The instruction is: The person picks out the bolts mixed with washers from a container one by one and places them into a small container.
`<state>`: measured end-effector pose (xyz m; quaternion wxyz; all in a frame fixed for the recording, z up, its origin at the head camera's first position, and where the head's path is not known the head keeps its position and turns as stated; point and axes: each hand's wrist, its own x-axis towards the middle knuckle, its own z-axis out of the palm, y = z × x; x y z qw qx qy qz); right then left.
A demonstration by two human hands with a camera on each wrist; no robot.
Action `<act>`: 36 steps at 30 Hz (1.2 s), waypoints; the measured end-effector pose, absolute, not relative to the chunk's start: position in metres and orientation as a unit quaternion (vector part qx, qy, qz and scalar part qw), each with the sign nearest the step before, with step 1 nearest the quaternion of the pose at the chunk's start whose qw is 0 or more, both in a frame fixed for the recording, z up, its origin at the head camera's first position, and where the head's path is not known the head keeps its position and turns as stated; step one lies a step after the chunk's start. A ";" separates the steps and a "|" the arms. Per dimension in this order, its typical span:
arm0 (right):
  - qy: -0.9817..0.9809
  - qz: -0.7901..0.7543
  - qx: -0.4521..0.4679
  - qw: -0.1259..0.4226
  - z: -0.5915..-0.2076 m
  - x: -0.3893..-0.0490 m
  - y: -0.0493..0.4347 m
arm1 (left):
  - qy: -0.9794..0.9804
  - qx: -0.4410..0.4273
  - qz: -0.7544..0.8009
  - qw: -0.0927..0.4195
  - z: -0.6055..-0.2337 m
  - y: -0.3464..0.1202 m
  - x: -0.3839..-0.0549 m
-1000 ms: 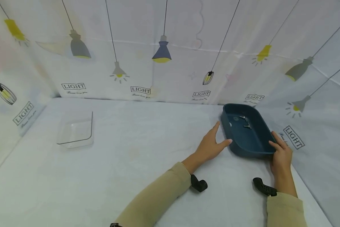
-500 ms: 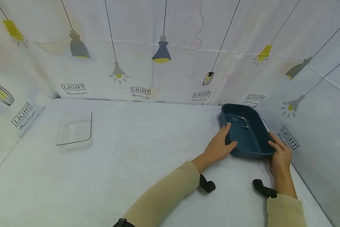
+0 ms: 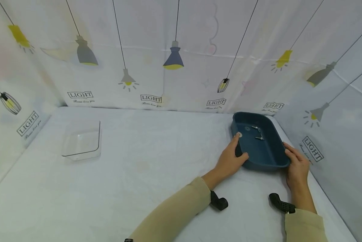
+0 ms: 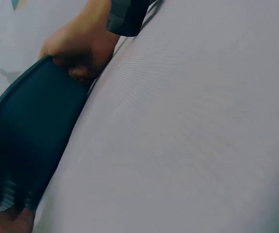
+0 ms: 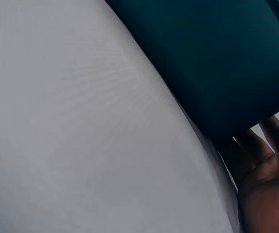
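Observation:
A dark blue plastic storage bin (image 3: pixel 260 161) with rounded corners stands at the far right of the white table. Small silvery metal pieces (image 3: pixel 258 137) lie inside on its floor, too small to make out their kind. My left hand (image 3: pixel 228 161) holds the bin's left side, fingers along the outer wall and thumb at the near left corner. At the near right corner, my right hand (image 3: pixel 298 167) grips the rim and side. The right wrist view shows fingers (image 5: pixel 275 133) reaching behind the bin wall, partly hidden by it.
A clear plastic box (image 3: pixel 85 154) stands on the left of the table. White cloth (image 3: pixel 196 84) printed with hanging lamps walls off the back and sides. The right cloth wall comes close to the bin and my right hand.
My left hand has moved right and come onto the bin's left side. The bin has shifted slightly left, the metal pieces inside it. My right hand stays at its corner.

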<state>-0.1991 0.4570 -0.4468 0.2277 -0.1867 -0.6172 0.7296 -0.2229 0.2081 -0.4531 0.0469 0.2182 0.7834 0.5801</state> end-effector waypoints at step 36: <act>-0.694 0.684 -0.152 0.167 -0.454 -0.207 0.408 | 0.776 0.197 0.598 0.037 -0.460 0.156 -0.227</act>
